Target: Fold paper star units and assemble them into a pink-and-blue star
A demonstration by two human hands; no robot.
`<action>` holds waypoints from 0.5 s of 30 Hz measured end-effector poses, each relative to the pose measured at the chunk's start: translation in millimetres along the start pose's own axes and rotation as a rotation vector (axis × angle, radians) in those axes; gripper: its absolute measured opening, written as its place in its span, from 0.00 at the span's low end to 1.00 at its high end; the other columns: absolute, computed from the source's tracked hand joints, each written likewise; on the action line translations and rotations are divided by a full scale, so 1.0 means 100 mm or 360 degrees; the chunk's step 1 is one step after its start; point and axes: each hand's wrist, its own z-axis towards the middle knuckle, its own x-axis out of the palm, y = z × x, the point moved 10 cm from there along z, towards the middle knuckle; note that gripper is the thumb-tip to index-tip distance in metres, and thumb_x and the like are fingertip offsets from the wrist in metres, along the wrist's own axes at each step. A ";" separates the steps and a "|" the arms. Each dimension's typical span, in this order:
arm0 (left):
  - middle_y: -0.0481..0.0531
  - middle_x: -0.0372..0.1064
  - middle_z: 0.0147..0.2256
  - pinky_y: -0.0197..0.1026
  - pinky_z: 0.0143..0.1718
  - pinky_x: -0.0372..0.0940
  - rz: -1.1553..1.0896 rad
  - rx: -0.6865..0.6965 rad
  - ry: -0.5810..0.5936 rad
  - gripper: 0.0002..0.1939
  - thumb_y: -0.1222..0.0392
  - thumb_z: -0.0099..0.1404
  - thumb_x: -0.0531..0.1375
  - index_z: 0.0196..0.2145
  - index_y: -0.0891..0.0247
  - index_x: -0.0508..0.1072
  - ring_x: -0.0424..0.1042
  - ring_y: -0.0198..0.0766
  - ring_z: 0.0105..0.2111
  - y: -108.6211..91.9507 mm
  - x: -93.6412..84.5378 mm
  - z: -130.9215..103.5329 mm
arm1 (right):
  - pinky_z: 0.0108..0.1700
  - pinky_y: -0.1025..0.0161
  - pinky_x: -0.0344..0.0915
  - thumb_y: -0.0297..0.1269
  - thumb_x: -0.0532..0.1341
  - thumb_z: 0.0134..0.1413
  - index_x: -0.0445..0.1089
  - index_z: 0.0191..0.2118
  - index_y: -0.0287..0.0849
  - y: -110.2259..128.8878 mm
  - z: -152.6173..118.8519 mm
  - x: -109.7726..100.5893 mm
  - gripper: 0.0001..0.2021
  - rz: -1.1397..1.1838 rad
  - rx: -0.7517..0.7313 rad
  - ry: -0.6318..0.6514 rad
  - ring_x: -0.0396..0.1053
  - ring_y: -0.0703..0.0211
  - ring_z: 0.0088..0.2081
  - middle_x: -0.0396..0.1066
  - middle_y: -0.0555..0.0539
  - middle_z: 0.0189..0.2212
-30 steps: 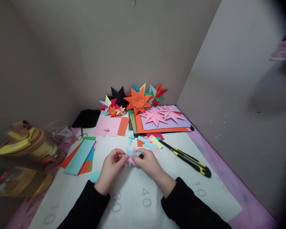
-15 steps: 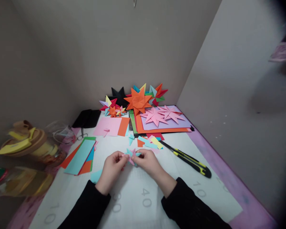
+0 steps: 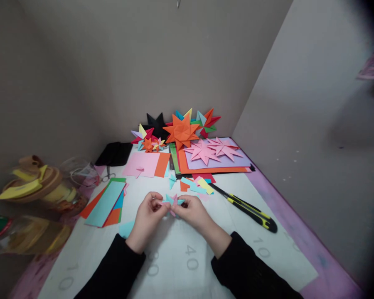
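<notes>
One small paper star (image 3: 175, 200), pale blue and pink, is held between both hands above the printed white sheet (image 3: 171, 253), centred in front of the person. From where I stand, the left hand (image 3: 147, 216) grips it at one side, thumb against index finger; the right hand (image 3: 195, 212) pinches the opposite side in the same manner. The remaining fingers of both are curled; what their tips touch, I cannot tell.

Step in hand, as I judge it: seating or adjusting the folded points. The next move appears to call for one hand to anchor the body while the other aligns a point and presses its crease. Caution: paper this small could bend or slip if pushed hard.

Just beyond the fingertips lies a blue folded piece (image 3: 172, 181); to its right, assorted paper scraps (image 3: 195, 186). A utility knife (image 3: 246, 208) lies right of the right hand, its front end near the scraps. Coloured strips (image 3: 103, 203) lie fanned on the left. Farther back, two pink stars (image 3: 203, 152) rest on stacked sheets, and a large orange star (image 3: 181, 131) stands near the wall.
</notes>
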 end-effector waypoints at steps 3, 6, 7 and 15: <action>0.43 0.67 0.25 0.32 0.28 0.61 0.0125 0.0071 -0.0012 0.12 0.59 0.56 0.62 0.35 0.61 0.63 0.67 0.31 0.25 -0.06 -0.01 -0.01 | 0.21 0.69 0.49 0.36 0.61 0.44 0.68 0.22 0.38 0.02 -0.01 -0.03 0.07 -0.0101 -0.0034 -0.0057 0.54 0.68 0.19 0.60 0.54 0.16; 0.48 0.67 0.33 0.35 0.32 0.65 0.0337 0.0257 -0.0054 0.10 0.59 0.57 0.62 0.36 0.62 0.66 0.69 0.34 0.32 -0.24 -0.04 -0.03 | 0.22 0.69 0.50 0.36 0.61 0.45 0.68 0.22 0.39 0.07 -0.03 -0.08 0.07 -0.0161 -0.0087 -0.0134 0.54 0.68 0.20 0.59 0.54 0.16; 0.50 0.67 0.36 0.35 0.33 0.66 0.0439 0.0340 -0.0063 0.08 0.59 0.58 0.61 0.36 0.62 0.67 0.69 0.35 0.35 -0.30 -0.04 -0.05 | 0.22 0.69 0.51 0.36 0.60 0.45 0.69 0.22 0.39 0.09 -0.03 -0.10 0.07 -0.0174 -0.0106 -0.0160 0.54 0.68 0.20 0.59 0.54 0.17; 0.52 0.69 0.38 0.34 0.30 0.66 0.0920 0.0772 -0.0007 0.04 0.63 0.63 0.57 0.35 0.61 0.71 0.69 0.36 0.37 -0.51 0.03 -0.13 | 0.26 0.69 0.55 0.36 0.60 0.45 0.68 0.22 0.39 0.16 -0.04 -0.17 0.07 -0.0275 -0.0143 -0.0233 0.57 0.66 0.23 0.61 0.53 0.19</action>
